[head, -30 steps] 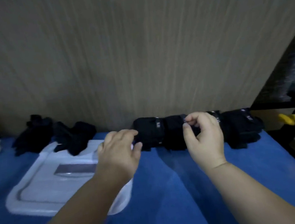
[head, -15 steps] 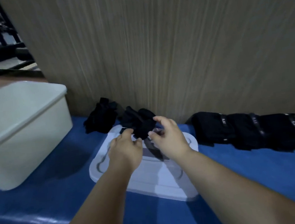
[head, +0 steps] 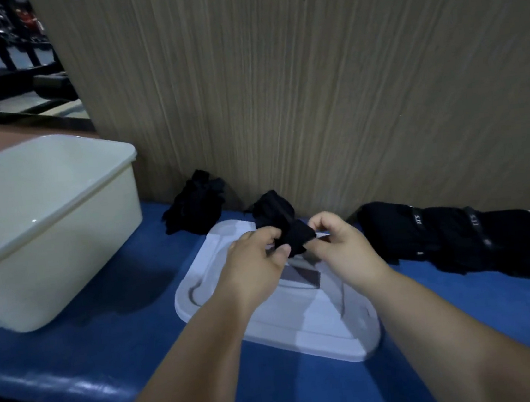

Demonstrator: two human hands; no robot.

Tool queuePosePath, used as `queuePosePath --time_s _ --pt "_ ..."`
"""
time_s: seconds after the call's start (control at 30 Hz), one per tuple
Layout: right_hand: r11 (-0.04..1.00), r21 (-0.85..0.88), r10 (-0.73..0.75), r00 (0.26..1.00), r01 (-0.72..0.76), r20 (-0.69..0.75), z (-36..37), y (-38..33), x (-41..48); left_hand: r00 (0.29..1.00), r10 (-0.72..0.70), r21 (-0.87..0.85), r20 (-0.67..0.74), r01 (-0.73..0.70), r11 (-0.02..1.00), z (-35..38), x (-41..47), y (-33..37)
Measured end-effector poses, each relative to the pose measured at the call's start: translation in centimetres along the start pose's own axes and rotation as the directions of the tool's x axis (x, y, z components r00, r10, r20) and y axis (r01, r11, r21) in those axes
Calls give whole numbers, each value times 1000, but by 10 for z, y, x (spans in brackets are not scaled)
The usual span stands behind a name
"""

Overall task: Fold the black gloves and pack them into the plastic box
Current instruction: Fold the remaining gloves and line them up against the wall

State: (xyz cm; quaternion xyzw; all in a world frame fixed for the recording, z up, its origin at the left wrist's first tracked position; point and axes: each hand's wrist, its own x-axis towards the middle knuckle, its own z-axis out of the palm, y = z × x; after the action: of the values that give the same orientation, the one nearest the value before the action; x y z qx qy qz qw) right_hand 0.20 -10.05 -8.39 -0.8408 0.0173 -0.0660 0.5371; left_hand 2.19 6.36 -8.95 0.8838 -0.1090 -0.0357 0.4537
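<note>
Nearest the camera, two bare forearms reach forward over the blue padded table top (head: 279,397). They cross above a flat white plastic lid with rounded corners (head: 304,325) that lies on it. Over the far half of the lid the left hand (head: 254,264) and the right hand (head: 345,251) meet, and both pinch a black fabric glove (head: 288,228) between curled fingers and thumb. Each hand holds one side of the glove's near end, so both grips are closed on the cloth. The glove's long axis runs away from the person toward the wall, leaning a little left, and its far end bunches up past the lid's far edge. Whether that end rests on anything cannot be told. It looks crumpled rather than neatly folded, so the folding is probably not finished. The cream-white rectangular plastic box (head: 59,204) stands well apart to the left on the same table top, with its open top facing up. No glove shows in the part of its interior that is visible. The left hand is the nearer one to the box, so packing calls for a carry leftward across the lid. Beyond the hands, a loose heap of black gloves (head: 197,208) sits near the box's right end. To the right, a row of black fabric bundles with printed bands (head: 458,231) lies along the foot of the upright wood-grain panel (head: 311,96).
</note>
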Motion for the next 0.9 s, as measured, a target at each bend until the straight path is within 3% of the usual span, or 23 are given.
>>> queuePosePath --time_s 0.27,0.4,0.5,0.63,0.9 --pt "940 336 75 997 -68 -7 -64 10 -79 942 196 -264 273 -122 957 28 -44 48" --pt "871 469 153 988 -146 23 -90 20 -120 898 243 -308 366 -129 942 64 -63 60" --pt "812 550 200 978 -196 53 -108 29 -142 876 293 -230 383 -217 949 84 -69 65" --pt "841 485 202 971 -241 131 -127 42 -155 855 366 -58 367 -371 927 99 -76 75" --pt "943 257 176 973 -211 151 -152 60 -153 910 283 -8 302 -295 956 129 -77 84"
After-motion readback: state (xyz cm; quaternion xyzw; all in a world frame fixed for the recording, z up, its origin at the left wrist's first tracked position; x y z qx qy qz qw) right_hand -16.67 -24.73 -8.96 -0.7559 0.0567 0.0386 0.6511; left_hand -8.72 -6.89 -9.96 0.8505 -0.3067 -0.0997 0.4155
